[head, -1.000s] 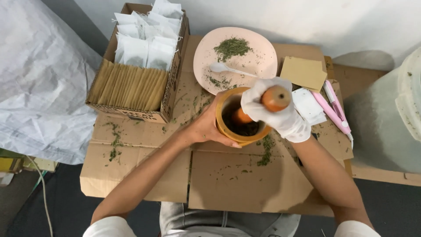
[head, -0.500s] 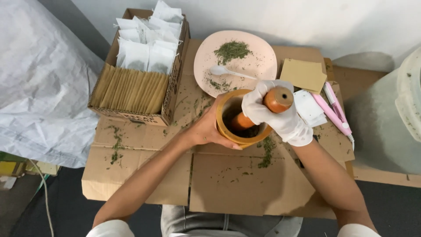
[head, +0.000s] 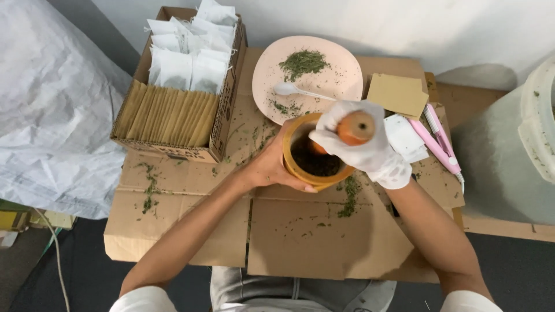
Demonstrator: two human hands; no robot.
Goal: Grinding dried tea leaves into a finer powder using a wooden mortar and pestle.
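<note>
Mortar point(head: 315, 164), wooden, dark herbs inside, on cardboard worktop point(head: 300, 237). Left hand point(head: 272, 167) wraps its side. Gloved right hand point(head: 361, 144) fisted around pestle point(head: 354, 128) inside it. Pink plate point(head: 341, 78) with spoon point(head: 295, 90) just behind; box of sachets point(head: 179, 86) left.

yellow-brown mortar point(head: 300, 173), orange pestle point(head: 355, 127), pink plate point(head: 341, 81), white glove point(head: 370, 153)

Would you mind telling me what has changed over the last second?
Very little: the right hand, in a white glove, shifts the wooden pestle slightly inside the mortar, with no grip taken or released. The left hand stays cupped on the mortar's side. The pink plate and spoon are unmoved.
</note>
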